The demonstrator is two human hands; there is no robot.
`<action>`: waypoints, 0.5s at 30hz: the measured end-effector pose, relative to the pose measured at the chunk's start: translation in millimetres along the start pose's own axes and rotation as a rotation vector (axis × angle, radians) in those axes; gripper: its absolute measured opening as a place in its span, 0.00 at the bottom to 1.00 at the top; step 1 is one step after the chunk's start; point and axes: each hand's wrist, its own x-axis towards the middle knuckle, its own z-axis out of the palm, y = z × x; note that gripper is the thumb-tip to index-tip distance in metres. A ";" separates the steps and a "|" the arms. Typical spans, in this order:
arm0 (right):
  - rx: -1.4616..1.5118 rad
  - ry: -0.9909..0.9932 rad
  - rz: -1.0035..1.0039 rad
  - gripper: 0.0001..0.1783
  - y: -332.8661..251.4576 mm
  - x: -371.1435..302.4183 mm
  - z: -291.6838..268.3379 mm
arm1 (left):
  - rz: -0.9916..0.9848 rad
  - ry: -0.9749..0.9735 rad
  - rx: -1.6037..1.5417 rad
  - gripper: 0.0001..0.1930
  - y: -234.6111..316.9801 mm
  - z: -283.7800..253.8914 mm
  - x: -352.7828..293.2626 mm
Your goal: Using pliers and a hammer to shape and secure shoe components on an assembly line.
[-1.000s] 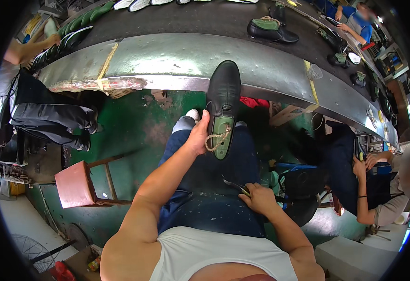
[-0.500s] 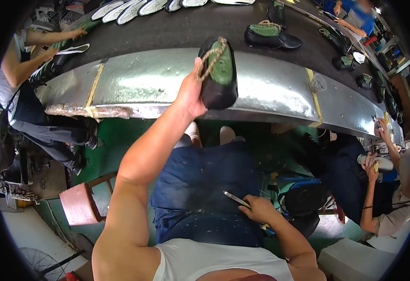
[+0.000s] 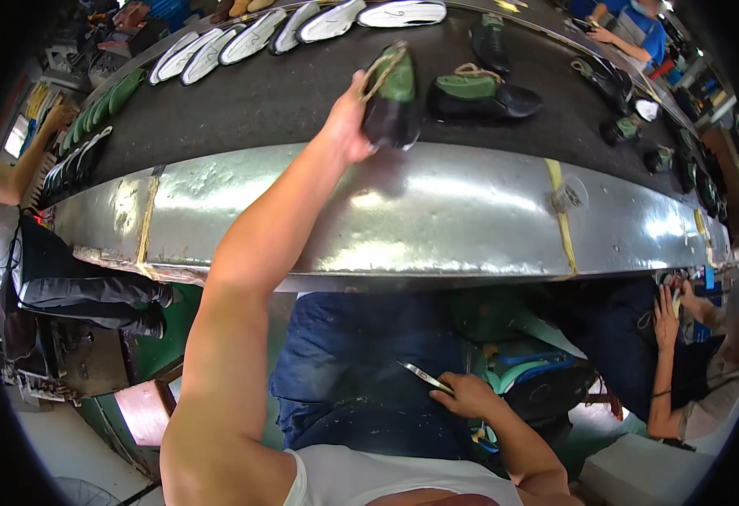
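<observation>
My left hand (image 3: pixel 351 125) reaches out over the worktable and grips a black shoe upper on a green last (image 3: pixel 392 114). A tan cord is looped at the last's top, and my fingers close round the upper's left side. Down by my lap, my right hand (image 3: pixel 469 395) is closed on a slim metal hand tool (image 3: pixel 422 376); its pointed silver end faces away to the left. The tool's handle is mostly hidden in my fingers. Right of the held upper, a black shoe on a green last (image 3: pixel 483 97) lies sideways on the dark tabletop.
A conveyor-like worktable (image 3: pixel 217 126) with a rounded metal front edge (image 3: pixel 369 223) runs across. White soles (image 3: pixel 251 38) line its far left. Another lasted shoe (image 3: pixel 491 42) stands behind; several more sit right. A clear cup (image 3: pixel 572 194) is at the edge. Co-workers are at both sides.
My left hand has carried the lasted upper farther over the tabletop. More of the table shows as the view shifts forward. My right hand stays by my lap with the tool.
</observation>
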 end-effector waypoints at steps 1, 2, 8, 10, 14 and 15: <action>-0.012 -0.013 -0.010 0.22 -1.1 2.1 -3.3 | -0.064 0.055 0.036 0.34 13.9 4.6 21.3; -0.008 -0.013 -0.028 0.22 -7.2 5.0 -7.0 | 0.062 0.140 0.213 0.35 29.9 -13.0 51.7; 0.049 -0.061 0.015 0.22 -10.8 25.2 -34.4 | 0.665 0.317 1.670 0.36 -18.4 -1.0 80.6; 0.058 -0.064 -0.005 0.23 -7.1 29.5 -40.4 | 0.466 0.124 1.471 0.33 -8.2 -4.3 73.7; 0.029 -0.089 -0.005 0.24 -5.3 42.4 -46.1 | 0.572 0.043 1.518 0.25 0.7 -34.8 65.7; 0.048 -0.091 -0.004 0.24 -2.9 42.1 -46.7 | 0.676 0.086 1.744 0.23 -3.0 -33.8 56.5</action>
